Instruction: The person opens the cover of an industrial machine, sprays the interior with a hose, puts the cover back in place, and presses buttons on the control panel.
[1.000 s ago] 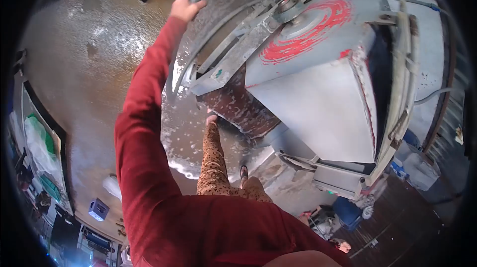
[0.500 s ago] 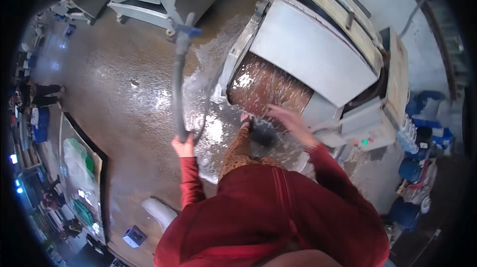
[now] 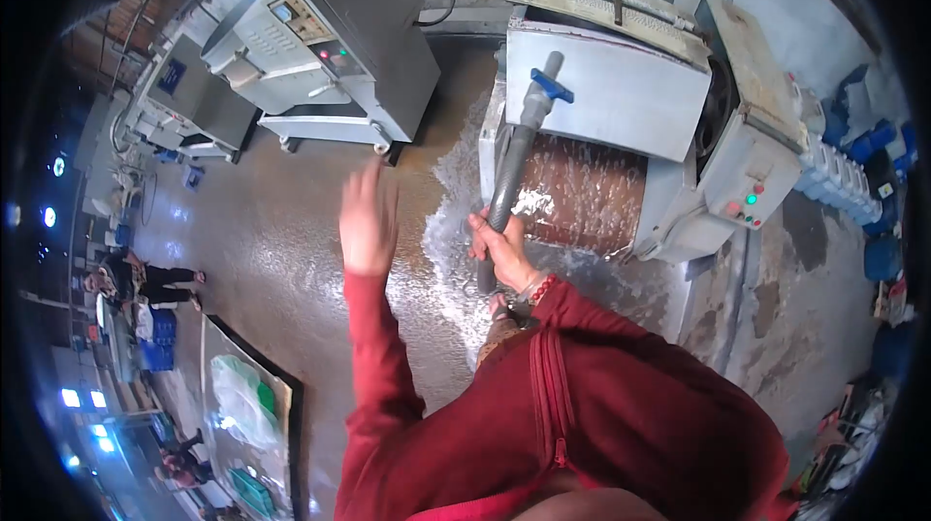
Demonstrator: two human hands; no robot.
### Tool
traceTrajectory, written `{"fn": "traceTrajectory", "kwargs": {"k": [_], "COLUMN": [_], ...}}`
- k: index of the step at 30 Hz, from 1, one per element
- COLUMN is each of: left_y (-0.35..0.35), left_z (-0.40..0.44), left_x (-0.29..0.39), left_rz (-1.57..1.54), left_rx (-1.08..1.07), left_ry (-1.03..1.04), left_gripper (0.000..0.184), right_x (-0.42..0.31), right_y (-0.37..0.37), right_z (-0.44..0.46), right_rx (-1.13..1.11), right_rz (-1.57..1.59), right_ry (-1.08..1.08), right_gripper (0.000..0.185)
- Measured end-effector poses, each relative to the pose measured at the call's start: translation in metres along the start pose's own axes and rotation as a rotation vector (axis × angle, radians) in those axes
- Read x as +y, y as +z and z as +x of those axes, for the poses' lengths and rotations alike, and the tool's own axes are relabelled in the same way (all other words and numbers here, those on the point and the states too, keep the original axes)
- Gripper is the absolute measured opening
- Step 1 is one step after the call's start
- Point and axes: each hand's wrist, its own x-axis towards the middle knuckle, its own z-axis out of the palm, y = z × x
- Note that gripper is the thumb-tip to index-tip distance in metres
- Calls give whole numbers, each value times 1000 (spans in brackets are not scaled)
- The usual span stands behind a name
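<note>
My right hand is wrapped around a grey hose. The hose ends in a grey pipe nozzle fitted with a blue valve handle, pointing up and away from me. Behind it stands a large pale machine whose brown drum surface is wet and flecked with white. My left hand is raised over the wet floor, fingers stretched out and a little blurred, holding nothing. Below my right hand, part of the hose and my foot show near white foam.
Another grey machine on casters stands at the back left. A low table with plastic bags lies to the left, and a person is beyond it. Blue containers line the right side. The floor is wet.
The hose has passed from my left hand to my right and swung right, in front of the large machine. My left hand has let go and risen. The view has turned and shifted.
</note>
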Motion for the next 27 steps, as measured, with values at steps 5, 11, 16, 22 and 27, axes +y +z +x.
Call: {"fn": "traceTrajectory", "kwargs": {"k": [5, 11, 16, 22, 27], "left_y": [72, 153, 161, 186, 262], "left_z": [136, 157, 162, 190, 201], "left_x": [72, 68, 102, 112, 94], "left_rz": [34, 493, 625, 590, 683], "left_rx": [172, 33, -156, -197, -40], "left_ry": [822, 1016, 1175, 1135, 966], "left_gripper": [30, 18, 12, 16, 18], "right_x": [19, 48, 46, 33, 5], "right_y": [46, 74, 75, 62, 48], "right_z": [14, 21, 32, 55, 62], "right_rx": [44, 181, 309, 255, 180], "right_rz": [-38, -4, -3, -22, -49], "right_ry": [-97, -210, -192, -230, -173], "right_gripper": [17, 21, 23, 22, 26]}}
